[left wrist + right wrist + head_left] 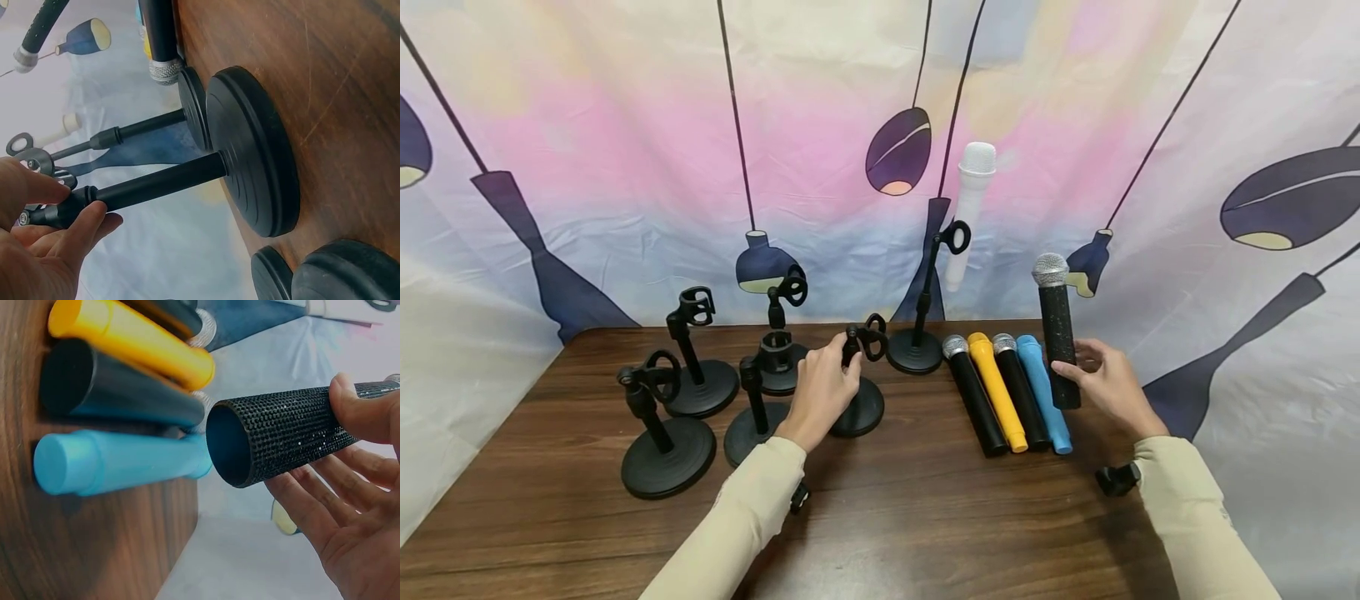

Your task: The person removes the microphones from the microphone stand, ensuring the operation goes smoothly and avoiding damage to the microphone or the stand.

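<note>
My left hand (826, 387) grips the top of a black microphone stand (169, 184), just below its clip; the stand's round base (859, 410) is on the table. In my right hand (1108, 383) is a black studded microphone (1058, 337) with a silver mesh head, held upright with the head up. The right wrist view shows the microphone's hollow lower end, with the thumb on one side and fingers on the other. Below it lie a blue microphone (125, 462), a yellow microphone (134, 340) and two black microphones (976, 404) side by side.
A white microphone (972, 212) is upright at the clip of the rear stand (916, 350); whether the clip holds it I cannot tell. Several other black stands (662, 458) are on the left of the wooden table (910, 517). A patterned cloth (647, 125) hangs behind.
</note>
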`<state>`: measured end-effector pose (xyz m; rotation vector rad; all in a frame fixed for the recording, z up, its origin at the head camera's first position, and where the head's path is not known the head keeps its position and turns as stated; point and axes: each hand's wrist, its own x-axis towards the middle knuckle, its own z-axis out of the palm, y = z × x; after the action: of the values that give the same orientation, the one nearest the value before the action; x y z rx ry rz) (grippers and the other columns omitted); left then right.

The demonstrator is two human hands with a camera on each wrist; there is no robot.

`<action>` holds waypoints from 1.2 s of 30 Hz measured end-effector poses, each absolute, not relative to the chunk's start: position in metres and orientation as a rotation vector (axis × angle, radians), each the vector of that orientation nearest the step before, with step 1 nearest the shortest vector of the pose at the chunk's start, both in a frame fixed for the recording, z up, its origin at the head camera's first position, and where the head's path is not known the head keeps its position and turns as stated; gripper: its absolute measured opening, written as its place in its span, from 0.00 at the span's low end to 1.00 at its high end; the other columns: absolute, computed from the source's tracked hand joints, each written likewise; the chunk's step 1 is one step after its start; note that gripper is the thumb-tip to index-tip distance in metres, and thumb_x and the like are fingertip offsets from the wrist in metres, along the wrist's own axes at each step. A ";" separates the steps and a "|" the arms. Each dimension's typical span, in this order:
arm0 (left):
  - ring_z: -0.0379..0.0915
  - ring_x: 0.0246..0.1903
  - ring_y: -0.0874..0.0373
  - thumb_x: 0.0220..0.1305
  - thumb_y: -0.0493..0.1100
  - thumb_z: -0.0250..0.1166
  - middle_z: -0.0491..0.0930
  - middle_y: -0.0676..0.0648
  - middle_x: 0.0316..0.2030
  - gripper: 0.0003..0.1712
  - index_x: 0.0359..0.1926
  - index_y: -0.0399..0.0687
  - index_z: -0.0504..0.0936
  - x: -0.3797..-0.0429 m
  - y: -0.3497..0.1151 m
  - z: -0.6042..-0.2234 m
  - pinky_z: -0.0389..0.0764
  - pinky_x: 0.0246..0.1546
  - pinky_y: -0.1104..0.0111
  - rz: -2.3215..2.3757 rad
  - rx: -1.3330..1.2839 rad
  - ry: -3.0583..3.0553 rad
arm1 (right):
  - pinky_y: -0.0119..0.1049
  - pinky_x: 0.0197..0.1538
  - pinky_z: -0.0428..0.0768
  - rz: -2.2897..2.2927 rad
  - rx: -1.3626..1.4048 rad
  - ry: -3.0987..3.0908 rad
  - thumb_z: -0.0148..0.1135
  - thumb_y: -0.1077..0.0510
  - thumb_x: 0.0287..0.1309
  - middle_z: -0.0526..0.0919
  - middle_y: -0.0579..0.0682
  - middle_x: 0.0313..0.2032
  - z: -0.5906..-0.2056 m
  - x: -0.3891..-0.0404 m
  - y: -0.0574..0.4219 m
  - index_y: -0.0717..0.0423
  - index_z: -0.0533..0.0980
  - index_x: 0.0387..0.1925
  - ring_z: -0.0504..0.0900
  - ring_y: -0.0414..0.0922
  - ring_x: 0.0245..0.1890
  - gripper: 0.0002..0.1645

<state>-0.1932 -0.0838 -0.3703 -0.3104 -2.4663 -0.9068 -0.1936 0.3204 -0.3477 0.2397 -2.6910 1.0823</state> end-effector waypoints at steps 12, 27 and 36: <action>0.78 0.19 0.54 0.73 0.39 0.63 0.87 0.37 0.35 0.22 0.62 0.30 0.77 -0.210 -0.084 -0.372 0.80 0.24 0.59 -0.894 -0.287 -2.462 | 0.63 0.53 0.77 1.027 0.181 -2.771 0.62 0.47 0.71 0.74 0.77 0.57 -0.364 -0.196 0.341 0.78 0.66 0.66 0.77 0.71 0.54 0.40; 0.77 0.17 0.55 0.74 0.40 0.61 0.87 0.38 0.33 0.24 0.64 0.31 0.75 -0.222 -0.084 -0.374 0.81 0.25 0.58 -0.880 -0.248 -2.474 | 0.57 0.49 0.79 0.966 -0.034 -2.918 0.63 0.41 0.69 0.75 0.78 0.56 -0.390 -0.200 0.359 0.81 0.69 0.62 0.79 0.68 0.51 0.45; 0.85 0.29 0.45 0.74 0.40 0.62 0.86 0.34 0.43 0.23 0.64 0.31 0.76 -0.229 -0.084 -0.375 0.85 0.34 0.51 -0.902 -0.234 -2.458 | 0.46 0.42 0.79 0.979 -0.193 -3.026 0.62 0.39 0.68 0.77 0.75 0.54 -0.400 -0.199 0.363 0.79 0.69 0.62 0.80 0.60 0.45 0.45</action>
<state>-0.2294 -0.0842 -0.3753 -0.2335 -2.4585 -0.9021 -0.1987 0.3634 -0.4004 -0.1930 -3.0260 0.9791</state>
